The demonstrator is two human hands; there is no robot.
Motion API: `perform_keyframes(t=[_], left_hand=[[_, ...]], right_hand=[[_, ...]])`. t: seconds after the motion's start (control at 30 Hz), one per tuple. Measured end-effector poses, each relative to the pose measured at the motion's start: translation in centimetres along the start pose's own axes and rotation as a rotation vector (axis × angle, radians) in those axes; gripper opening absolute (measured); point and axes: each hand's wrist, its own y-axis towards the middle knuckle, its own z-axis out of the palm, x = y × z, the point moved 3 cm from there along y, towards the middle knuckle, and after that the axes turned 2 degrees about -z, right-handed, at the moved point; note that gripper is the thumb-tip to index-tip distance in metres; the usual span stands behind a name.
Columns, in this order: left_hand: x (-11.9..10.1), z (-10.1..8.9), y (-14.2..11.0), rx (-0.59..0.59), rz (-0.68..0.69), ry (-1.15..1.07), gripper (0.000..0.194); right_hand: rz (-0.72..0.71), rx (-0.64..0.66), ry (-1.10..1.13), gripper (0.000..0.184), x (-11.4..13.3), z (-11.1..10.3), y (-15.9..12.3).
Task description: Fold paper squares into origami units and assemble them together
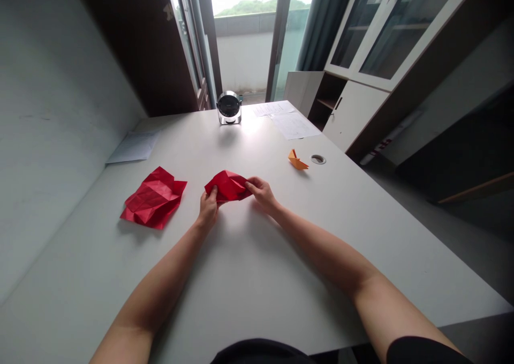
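Between my hands, a little above the white table (257, 278), is a folded sheet of red paper (228, 186). My left hand (209, 205) pinches its left end, thumb on top. At the opposite end my right hand (262, 192) grips the corner between thumb and fingers. The paper bulges upward in the middle, and its underside is hidden. To the left of my left hand lies a second red paper sheet (155, 199), creased and partly opened out. An orange folded paper figure (297, 160) rests on the table beyond my right hand.
A round black and silver device (229, 108) stands near the table's far edge. Printed papers (295, 126) lie at the back right, and a pale sheet (134, 146) lies by the left wall. A round cable hole (318, 159) is set in the tabletop. Cabinets (357, 112) stand at right.
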Motion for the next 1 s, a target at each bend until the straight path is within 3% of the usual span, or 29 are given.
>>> perform_keyframes(t=[0.17, 0.3, 0.37, 0.43, 0.53, 0.63, 0.77, 0.9, 1.0], left_hand=[[0.3, -0.1, 0.3, -0.023, 0.010, 0.043, 0.049], [0.5, -0.3, 0.5, -0.042, 0.039, 0.024, 0.047], [0.5, -0.5, 0.6, -0.061, 0.046, 0.020, 0.045], [0.5, -0.6, 0.7, -0.072, 0.053, 0.021, 0.044], [0.4, -0.5, 0.6, -0.071, 0.061, 0.021, 0.044], [0.4, -0.2, 0.5, -0.051, 0.053, 0.026, 0.047], [0.7, -0.1, 0.5, 0.011, 0.057, 0.040, 0.051], [1.1, -0.3, 0.8, 0.056, 0.083, 0.060, 0.048], [1.1, -0.4, 0.9, 0.074, 0.102, 0.070, 0.044]], right_hand=[[0.070, 0.001, 0.088, 0.044, 0.4, -0.3, 0.1], [0.038, 0.115, 0.052, 0.048, 0.4, 0.2, -0.1], [-0.047, 0.159, -0.043, 0.053, 0.6, 0.6, -0.3], [-0.174, 0.124, -0.233, 0.053, 0.9, 0.8, -0.7], [-0.378, 0.019, -0.547, 0.045, 1.9, 0.8, -1.3], [-0.495, 0.026, -0.686, 0.030, 2.5, 0.9, -1.5], [-0.482, 0.007, -0.736, 0.008, 2.3, 0.5, -1.2], [-0.460, -0.070, -0.658, 0.011, 2.0, 0.0, -0.7], [-0.327, -0.173, -0.443, 0.016, 1.3, -0.8, -0.1]])
